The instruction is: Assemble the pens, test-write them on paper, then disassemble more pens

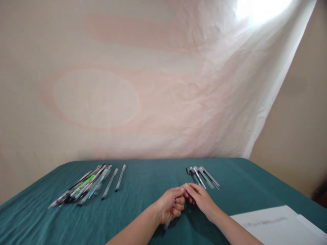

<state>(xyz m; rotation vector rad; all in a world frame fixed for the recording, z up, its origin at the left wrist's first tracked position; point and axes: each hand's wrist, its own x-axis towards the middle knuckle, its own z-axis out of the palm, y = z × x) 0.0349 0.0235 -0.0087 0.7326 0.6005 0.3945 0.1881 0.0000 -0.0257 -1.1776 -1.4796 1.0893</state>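
My left hand [171, 205] is curled round a clear pen [168, 222] whose lower end sticks out below the fist. My right hand [201, 198] meets it at the top, its fingertips pinched on the pen's upper end. Both hands hover low over the teal tablecloth [143, 190] near the middle. A large pile of pens [85, 185] lies at the left. A small row of pens [203, 176] lies just beyond my right hand.
Two single clear pens [114, 179] lie beside the left pile. White paper sheets [276, 224] lie at the table's near right corner. A pale wrinkled cloth [153, 85] hangs behind the table, with a bright light at the top right.
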